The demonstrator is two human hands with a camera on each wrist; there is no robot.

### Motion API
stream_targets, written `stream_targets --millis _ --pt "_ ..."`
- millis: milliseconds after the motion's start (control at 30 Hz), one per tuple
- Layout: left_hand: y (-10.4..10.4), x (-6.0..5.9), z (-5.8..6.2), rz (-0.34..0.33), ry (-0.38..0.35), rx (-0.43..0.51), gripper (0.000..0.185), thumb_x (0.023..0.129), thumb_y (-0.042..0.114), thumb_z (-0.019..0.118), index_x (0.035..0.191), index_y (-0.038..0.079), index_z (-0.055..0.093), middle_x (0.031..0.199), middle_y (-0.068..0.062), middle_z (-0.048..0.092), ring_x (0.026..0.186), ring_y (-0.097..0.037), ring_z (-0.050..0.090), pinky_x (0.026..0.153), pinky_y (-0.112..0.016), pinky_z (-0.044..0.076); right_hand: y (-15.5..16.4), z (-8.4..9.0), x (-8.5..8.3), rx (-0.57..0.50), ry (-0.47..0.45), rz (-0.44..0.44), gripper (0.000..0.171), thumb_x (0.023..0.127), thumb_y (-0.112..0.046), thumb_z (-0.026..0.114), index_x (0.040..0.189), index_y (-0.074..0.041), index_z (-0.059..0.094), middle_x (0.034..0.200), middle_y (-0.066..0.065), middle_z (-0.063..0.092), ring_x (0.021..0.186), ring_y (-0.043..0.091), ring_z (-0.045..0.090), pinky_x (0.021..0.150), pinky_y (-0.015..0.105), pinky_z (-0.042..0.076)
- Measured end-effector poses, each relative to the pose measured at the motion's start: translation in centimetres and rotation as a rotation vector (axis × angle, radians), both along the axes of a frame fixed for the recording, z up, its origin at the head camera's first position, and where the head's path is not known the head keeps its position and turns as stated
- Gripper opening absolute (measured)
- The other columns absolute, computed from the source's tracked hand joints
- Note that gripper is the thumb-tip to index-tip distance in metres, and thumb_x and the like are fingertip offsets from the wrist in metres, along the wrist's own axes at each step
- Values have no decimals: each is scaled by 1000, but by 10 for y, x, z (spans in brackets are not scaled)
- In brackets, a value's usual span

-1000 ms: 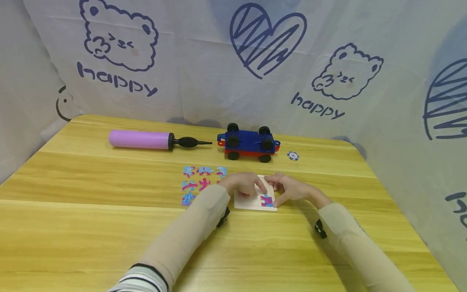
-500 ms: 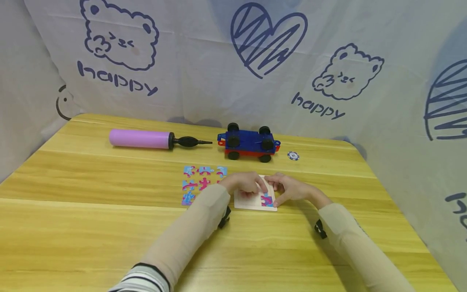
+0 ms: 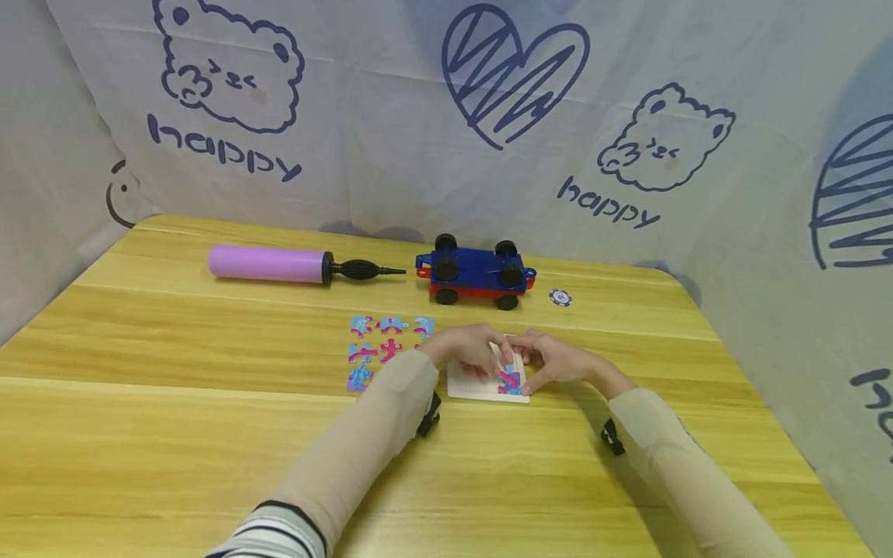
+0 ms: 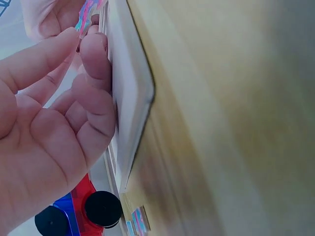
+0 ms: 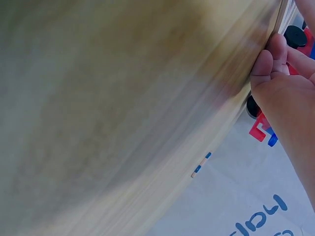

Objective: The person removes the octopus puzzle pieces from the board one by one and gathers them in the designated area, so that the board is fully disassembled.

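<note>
A white puzzle board [image 3: 470, 387] lies on the wooden table [image 3: 209, 434], and both hands meet over it. My left hand [image 3: 470, 350] rests its curled fingers on the board [image 4: 129, 93], thumb and forefinger pinching a pink-and-blue puzzle piece [image 3: 508, 379] [image 4: 88, 14] at the board's right side. My right hand [image 3: 553, 361] grips the board's right edge [image 5: 281, 19], thumb at the near corner and fingers [image 5: 269, 58] at the far side. Several loose puzzle pieces [image 3: 380, 346] lie in rows just left of the board.
At the back of the table lie a purple hand pump [image 3: 272, 265] with a black nozzle, a blue and red toy car chassis [image 3: 476, 277] [image 4: 81, 211], and a small blue-and-white chip [image 3: 560, 297]. Printed fabric walls [image 3: 446, 116] enclose the table.
The puzzle piece has shifted slightly up and left on the board, and the left fingers have closed in over it. The right hand stays at the board's edge.
</note>
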State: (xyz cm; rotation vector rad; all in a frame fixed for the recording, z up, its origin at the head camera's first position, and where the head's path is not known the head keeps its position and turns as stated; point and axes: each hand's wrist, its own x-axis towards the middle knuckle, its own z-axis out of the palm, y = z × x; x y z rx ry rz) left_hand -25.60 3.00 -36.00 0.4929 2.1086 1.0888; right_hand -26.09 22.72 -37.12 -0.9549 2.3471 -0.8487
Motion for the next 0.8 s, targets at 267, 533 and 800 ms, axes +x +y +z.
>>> stream_targets --millis 267,533,800 --pt "2 1 3 16 7 -29 17 80 -2 60 92 10 58 60 -4 52 53 -13 51 44 -22 34 0 0 0 5 5 -7 77 68 -16 78 130 7 38 88 9 40 77 21 37 63 26 34" --pt "5 0 1 32 48 -17 15 79 -4 61 87 8 59 65 -3 53 50 -12 52 42 -20 33 0 0 0 13 22 -3 77 68 -18 78 129 7 39 87 9 41 77 21 38 63 25 34" --pt "5 0 -2 98 22 40 14 78 -10 58 87 1 62 61 -5 56 50 -12 55 48 -20 43 0 0 1 -13 9 13 75 70 -12 76 129 12 36 87 12 40 74 21 37 62 25 33"
